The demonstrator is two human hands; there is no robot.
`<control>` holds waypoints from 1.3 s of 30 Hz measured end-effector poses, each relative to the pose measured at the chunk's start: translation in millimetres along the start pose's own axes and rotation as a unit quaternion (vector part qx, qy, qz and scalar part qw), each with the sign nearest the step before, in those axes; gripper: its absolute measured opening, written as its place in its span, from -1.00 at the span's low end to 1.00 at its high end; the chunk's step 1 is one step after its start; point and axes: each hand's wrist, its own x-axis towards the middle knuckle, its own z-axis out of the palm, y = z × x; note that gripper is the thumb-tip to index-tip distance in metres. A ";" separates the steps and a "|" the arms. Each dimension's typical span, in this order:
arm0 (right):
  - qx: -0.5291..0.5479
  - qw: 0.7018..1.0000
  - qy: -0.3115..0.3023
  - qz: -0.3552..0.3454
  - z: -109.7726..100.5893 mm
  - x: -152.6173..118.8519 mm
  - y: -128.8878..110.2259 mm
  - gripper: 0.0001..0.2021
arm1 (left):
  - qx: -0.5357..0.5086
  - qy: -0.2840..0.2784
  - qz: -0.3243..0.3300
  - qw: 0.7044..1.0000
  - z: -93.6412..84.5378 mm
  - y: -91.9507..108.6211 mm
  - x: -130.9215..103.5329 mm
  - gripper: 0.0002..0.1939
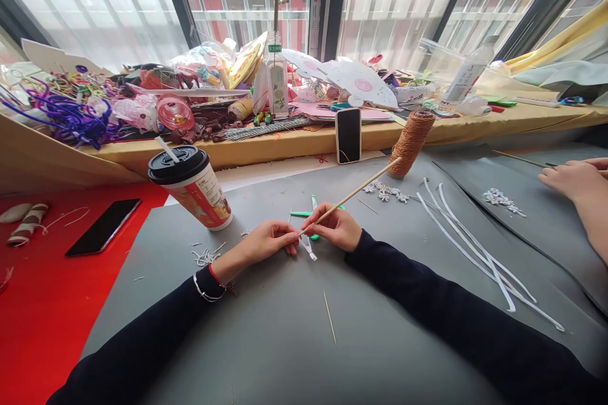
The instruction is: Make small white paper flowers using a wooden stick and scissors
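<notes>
My right hand (336,229) is closed around a thin wooden stick (365,187), which slants up and to the right. The stick's lower tip meets the fingertips of my left hand (266,242). Those fingers are pinched on a white cord (308,250), and a short length of it hangs between my hands. Just behind them lies a pair of green-handled scissors (314,202), partly covered by my right hand. On the grey mat in front of me is a toothpick (329,317). White thread scraps (207,257) lie beside my left wrist.
A lidded paper cup (194,193) stands left, with a phone (103,228) beyond it. Another phone (348,135) leans upright near a brown twine spool (411,144). White strips (475,240) lie right, near another person's hand (577,178). Craft clutter fills the windowsill ledge (294,139).
</notes>
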 end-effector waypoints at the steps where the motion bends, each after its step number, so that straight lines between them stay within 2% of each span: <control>1: 0.008 1.000 -0.001 0.001 0.1 0.1 -0.1 -0.76 | -0.001 0.001 0.000 1.000 -0.1 -0.4 0.1 -0.70; 11: 0.048 0.999 -0.011 -0.003 2.1 1.4 -3.9 -0.71 | -0.010 0.011 0.003 1.000 -0.1 -0.6 -0.6 -0.72; 17: 0.055 0.998 -0.006 -0.018 0.9 1.8 -1.3 -0.73 | 0.033 0.018 0.022 0.999 3.2 2.5 -1.6 -0.67; 24: 0.077 0.997 -0.004 0.009 0.3 2.4 -1.1 -0.70 | -0.009 0.027 0.001 1.000 0.6 2.7 -1.5 -0.71; 30: 0.102 0.994 -0.018 0.041 0.3 2.9 -4.0 -0.68 | -0.006 0.029 -0.026 0.999 -0.1 6.2 -3.2 -0.70; 36: 0.102 0.993 -0.048 0.041 1.3 1.4 -3.0 -0.68 | 0.010 0.033 -0.027 0.999 2.1 7.9 -4.3 -0.71; 39: 0.098 0.994 -0.035 0.033 1.9 1.5 -3.4 -0.68 | -0.004 0.028 -0.023 0.999 3.1 8.4 -3.6 -0.71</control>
